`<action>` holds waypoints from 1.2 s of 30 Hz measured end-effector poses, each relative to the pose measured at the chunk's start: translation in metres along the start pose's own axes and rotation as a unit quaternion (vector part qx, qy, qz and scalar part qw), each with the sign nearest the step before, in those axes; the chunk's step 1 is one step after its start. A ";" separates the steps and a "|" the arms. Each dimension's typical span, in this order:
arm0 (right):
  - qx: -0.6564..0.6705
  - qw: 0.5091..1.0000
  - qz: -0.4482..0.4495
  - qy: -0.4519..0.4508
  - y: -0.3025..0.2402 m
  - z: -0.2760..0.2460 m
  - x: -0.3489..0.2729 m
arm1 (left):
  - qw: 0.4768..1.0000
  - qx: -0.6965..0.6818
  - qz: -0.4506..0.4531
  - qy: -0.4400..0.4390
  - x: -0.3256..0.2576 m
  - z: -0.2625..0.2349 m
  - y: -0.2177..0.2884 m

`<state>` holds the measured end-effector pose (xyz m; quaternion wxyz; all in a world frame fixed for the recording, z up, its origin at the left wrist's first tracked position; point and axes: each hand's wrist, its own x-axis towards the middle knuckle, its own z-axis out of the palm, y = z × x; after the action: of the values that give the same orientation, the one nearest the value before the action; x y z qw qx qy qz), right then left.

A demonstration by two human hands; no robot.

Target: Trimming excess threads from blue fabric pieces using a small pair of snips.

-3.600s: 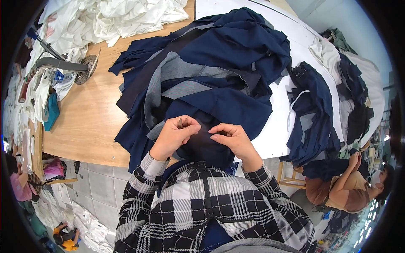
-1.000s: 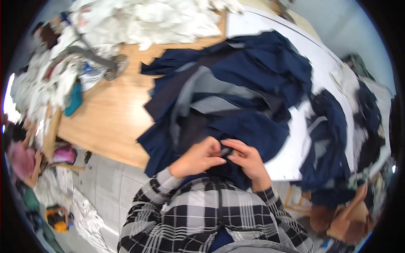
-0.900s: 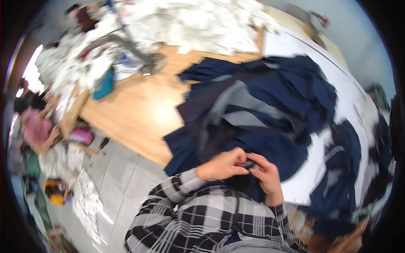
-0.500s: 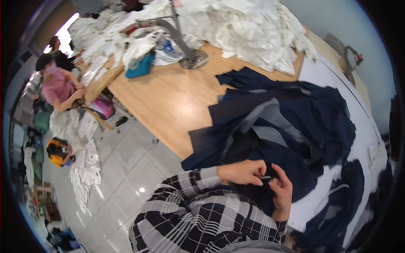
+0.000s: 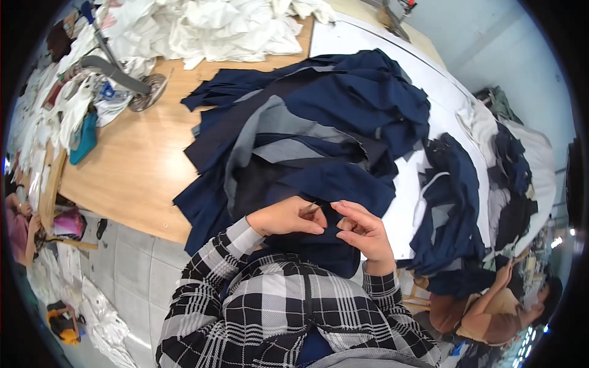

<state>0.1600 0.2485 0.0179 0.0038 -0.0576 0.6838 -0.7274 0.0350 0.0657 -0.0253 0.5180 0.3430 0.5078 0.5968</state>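
Both of your hands are pinched on the same bit of navy fabric (image 5: 334, 184) right at the near edge of the wooden table (image 5: 135, 165): your left hand (image 5: 288, 218) has its fingers curled shut on a fold, and your right hand (image 5: 363, 233) grips the cloth just beside it with thumb and fingertips, the two nearly touching. That piece hangs off the table edge toward your chest, and it's the front end of a big heap of navy and grey pieces that runs back across the table and onto the white sheet (image 5: 380, 43). Open room is mostly to your left, where the bare wood runs out to the metal stand (image 5: 126, 76) and the white cloth pile (image 5: 221, 24) at the far edge. On your right it's tight, with another dark pile (image 5: 454, 202) close to your wrist and a seated person (image 5: 491, 306) beyond it. Compared with half a second ago, the view has swung back right, so less floor shows, and your hands sit more centred with the same grip.
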 end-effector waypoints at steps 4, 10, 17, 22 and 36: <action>-0.019 0.994 0.005 0.109 0.000 -0.010 -0.026 | 0.997 -0.060 -0.042 -0.010 -0.001 0.005 0.005; -0.482 0.819 0.250 0.187 -0.002 -0.042 -0.099 | 0.991 -0.103 -0.079 0.044 -0.007 0.002 -0.001; 0.166 0.926 0.264 0.212 0.017 0.039 -0.053 | 0.984 -0.017 -0.008 0.175 0.002 0.028 -0.013; 0.419 0.874 0.172 0.177 0.047 0.038 -0.026 | 0.962 0.147 0.063 0.219 -0.004 0.051 -0.005; 0.221 0.920 0.160 0.280 0.048 0.021 -0.028 | 0.937 0.274 0.093 0.194 0.001 0.048 -0.013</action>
<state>0.1861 0.2265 -0.0311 -0.0592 0.2612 0.4790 -0.8360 0.0831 0.0778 -0.0258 0.2374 0.3950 0.7081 0.5349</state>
